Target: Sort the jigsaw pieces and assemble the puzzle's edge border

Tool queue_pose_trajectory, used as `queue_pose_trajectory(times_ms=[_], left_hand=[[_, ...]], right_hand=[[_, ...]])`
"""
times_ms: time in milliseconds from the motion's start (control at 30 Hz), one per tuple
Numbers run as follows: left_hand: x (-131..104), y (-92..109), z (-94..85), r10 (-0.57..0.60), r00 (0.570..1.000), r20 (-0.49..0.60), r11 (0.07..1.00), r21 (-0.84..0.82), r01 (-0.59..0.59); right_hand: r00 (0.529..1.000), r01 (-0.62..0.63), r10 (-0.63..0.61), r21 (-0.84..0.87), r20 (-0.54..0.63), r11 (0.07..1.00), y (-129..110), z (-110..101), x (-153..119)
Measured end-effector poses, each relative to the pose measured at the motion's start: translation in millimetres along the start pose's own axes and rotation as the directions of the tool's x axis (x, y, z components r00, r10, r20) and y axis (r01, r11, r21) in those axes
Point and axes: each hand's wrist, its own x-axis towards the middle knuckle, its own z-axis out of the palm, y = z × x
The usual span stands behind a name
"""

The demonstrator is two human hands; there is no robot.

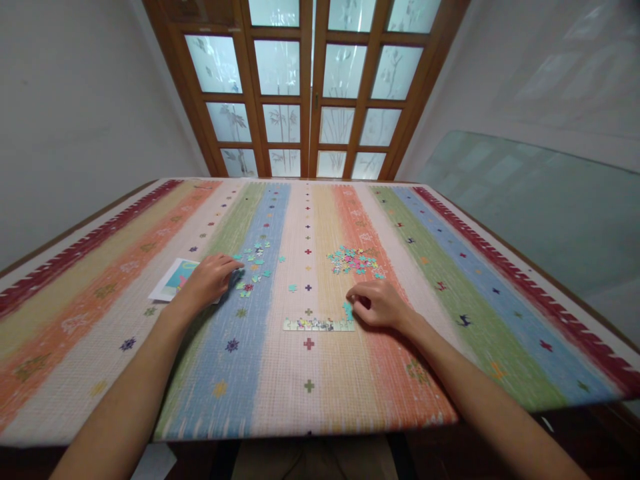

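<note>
My left hand (215,277) is beside the left group of puzzle pieces (257,262), its fingers pinched together at the group's edge; what they hold, if anything, is too small to tell. Near the right end of an assembled strip of puzzle pieces (319,325), my right hand (377,303) rests with curled fingers touching or next to a teal piece (348,311). A denser pile of pieces (353,260) lies beyond my right hand. One loose teal piece (293,288) sits above the strip. Partly behind my left hand is a picture card (177,280).
A striped cloth (310,367) with small printed figures covers the table. Past its far edge stand wooden doors with glass panes (277,67). A pale glass-like panel (525,200) leans at the right wall. Something white (154,463) shows below the near edge at left.
</note>
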Motion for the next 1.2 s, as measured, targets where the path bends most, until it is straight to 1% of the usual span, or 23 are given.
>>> queue_pose_trajectory(times_ms=[133,267,433,567,700,967,1100,1200], left_hand=[[-1.8,-5.3,-7.7,-0.059,0.998,-0.016,0.996,0.064,0.060],[-3.5,-5.3,-15.6,-0.099,0.995,-0.031,0.986,0.130,0.103],[-5.2,-7.7,-15.5,-0.138,0.989,-0.051,0.971,0.192,0.146],[-5.5,-9.2,-13.0,-0.132,0.990,-0.058,0.971,0.193,0.141],[-4.9,-7.7,-11.2,-0.121,0.992,-0.042,0.975,0.180,0.127],[-4.1,-7.0,-9.4,-0.150,0.988,-0.024,0.981,0.119,0.152],[-5.1,-8.1,-9.6,-0.139,0.990,-0.027,0.980,0.138,0.142],[-4.5,-6.6,-9.3,-0.177,0.984,-0.023,0.971,0.157,0.178]], right_hand=[[1.000,0.026,-0.026,0.004,0.005,1.000,-3.1,-1.7,0.7],[0.999,0.037,-0.037,0.010,0.015,0.999,-4.8,-2.9,1.3],[0.999,0.041,-0.041,0.002,0.023,0.999,-4.1,-2.5,0.6],[0.998,0.055,-0.055,0.006,0.015,0.998,-3.9,-2.2,1.0],[0.998,0.062,-0.062,0.010,0.005,0.998,-5.1,-2.7,1.6],[0.998,0.059,-0.059,0.015,0.013,0.998,-6.3,-3.4,1.9],[0.998,0.057,-0.057,0.007,0.013,0.998,-6.8,-3.0,1.9],[0.998,0.060,-0.060,0.002,0.009,0.998,-6.5,-2.4,1.9]])
